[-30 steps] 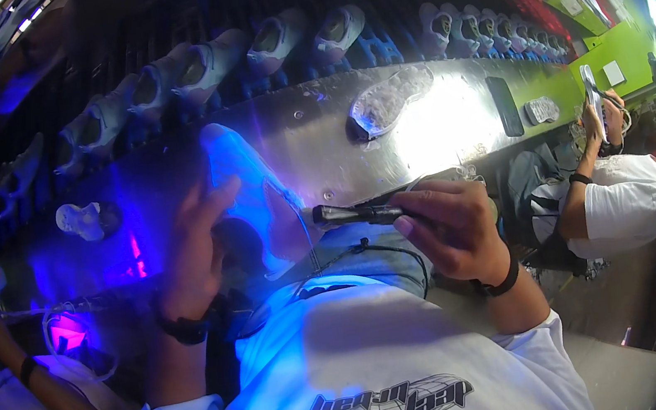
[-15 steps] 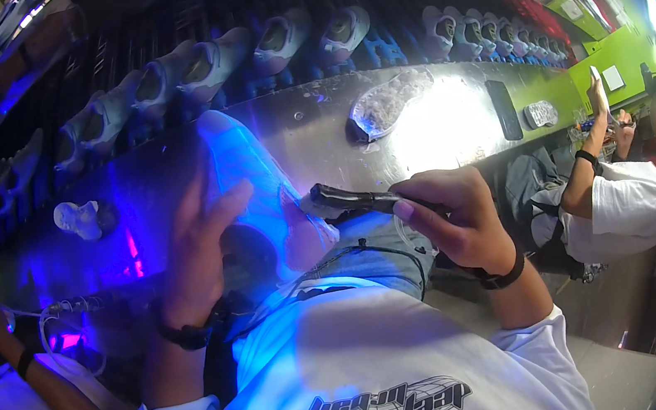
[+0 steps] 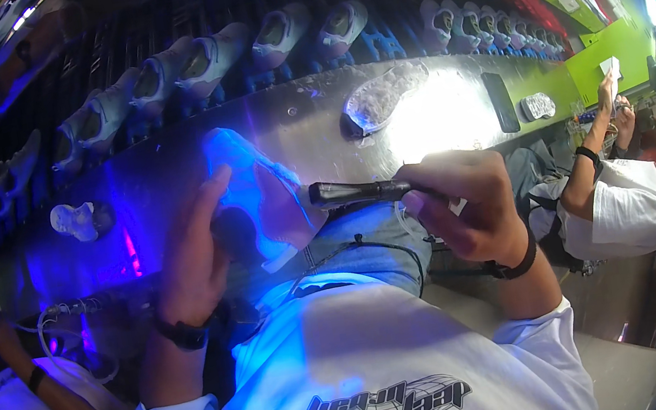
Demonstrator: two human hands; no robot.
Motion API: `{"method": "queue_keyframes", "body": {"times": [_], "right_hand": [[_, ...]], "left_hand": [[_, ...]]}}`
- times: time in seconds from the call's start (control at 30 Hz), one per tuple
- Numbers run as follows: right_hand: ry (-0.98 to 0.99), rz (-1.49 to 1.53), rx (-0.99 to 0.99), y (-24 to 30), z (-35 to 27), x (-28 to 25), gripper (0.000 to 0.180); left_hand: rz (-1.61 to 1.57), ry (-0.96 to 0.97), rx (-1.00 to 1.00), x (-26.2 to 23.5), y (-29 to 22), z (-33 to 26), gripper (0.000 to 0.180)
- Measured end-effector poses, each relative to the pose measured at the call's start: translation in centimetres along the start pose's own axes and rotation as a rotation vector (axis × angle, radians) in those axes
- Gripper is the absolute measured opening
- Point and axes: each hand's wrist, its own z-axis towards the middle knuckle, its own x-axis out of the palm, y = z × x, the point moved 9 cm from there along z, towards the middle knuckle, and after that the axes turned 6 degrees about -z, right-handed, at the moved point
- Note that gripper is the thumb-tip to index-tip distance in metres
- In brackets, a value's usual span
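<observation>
Metal bench (image 3: 315,144) crosses mid-frame; at centre, the left hand (image 3: 195,244) clasps a blue-lit shoe (image 3: 241,165), the right hand (image 3: 469,198) pinches a brush (image 3: 360,191) at its edge. Brushing seems partway, coverage unclear. Beyond, upper left, shoes (image 3: 270,52) line up.

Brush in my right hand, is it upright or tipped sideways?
Tipped sideways: the brush points left from the right hand, its bristle end by the blue-lit shoe.

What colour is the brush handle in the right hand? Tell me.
Black: the brush handle in the right hand shows best in the head view.
</observation>
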Motion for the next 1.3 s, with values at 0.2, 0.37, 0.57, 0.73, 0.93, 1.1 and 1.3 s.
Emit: {"method": "queue_keyframes", "body": {"times": [0.2,0.37,0.57,0.73,0.93,1.1,1.3], "right_hand": [[-0.055,-0.099,-0.158,1.2,1.4,-1.5,0.020],[-0.118,-0.133,-0.282,1.3,1.7,-2.3,0.023],[-0.134,-0.071,-0.321,-0.5,1.7,-2.1,0.030],[-0.184,0.076,-0.233,-2.7,1.2,-0.9,0.024],[-0.200,0.179,-0.119,-5.7,-0.3,1.2,0.021],[-0.218,0.196,0.002,-8.7,-2.5,2.8,0.023],[-0.165,0.566,0.337,-12.0,-4.2,5.0,0.028]], "left_hand": [[0.638,0.296,0.314,2.7,-1.7,-2.5,0.096],[0.023,0.333,0.039,4.0,1.2,-2.6,0.084],[-0.638,0.468,-0.526,4.3,4.6,-3.6,0.068],[-0.969,0.443,-0.796,6.0,5.7,-4.8,0.040],[-0.954,0.387,-0.782,8.3,5.6,-4.8,0.032],[-0.812,0.403,-0.685,8.2,6.2,-4.0,0.039],[-0.309,0.399,-0.397,5.2,8.3,-0.7,0.058]]}}
